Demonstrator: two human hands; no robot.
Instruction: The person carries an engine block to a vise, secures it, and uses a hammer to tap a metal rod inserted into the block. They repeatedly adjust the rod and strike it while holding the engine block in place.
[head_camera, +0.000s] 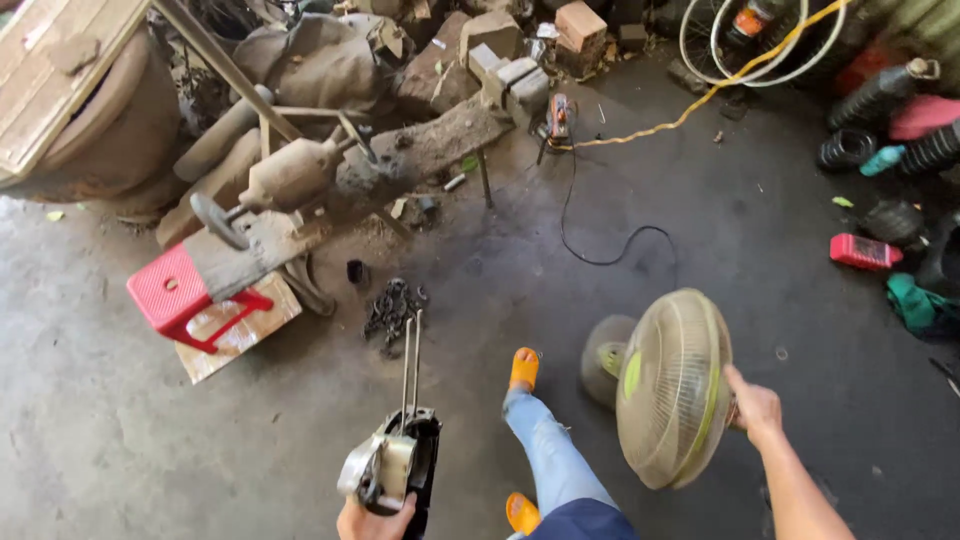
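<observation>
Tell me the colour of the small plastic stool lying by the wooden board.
Red: the small plastic stool shows plainly at the left of the head view.

Dusty caged fan (672, 388), black-and-metal tool (398, 465)

there is one view only, from a camera worn on the person's head. it looks steeply down and forward over the person's own body, so the jeans leg (548, 455) and orange sandals sit at the bottom middle of the frame. the left hand (374, 520) and right hand (756, 408) come in from the lower edge, close to the lens, while the concrete floor (120, 440) spreads out below at standing height. the far edge of the view reaches the pile of bricks and wood (480, 60) at the top and the bicycle wheel (745, 40) at the upper right, well away from the camera. the wide lens bends the edges a little.
</observation>
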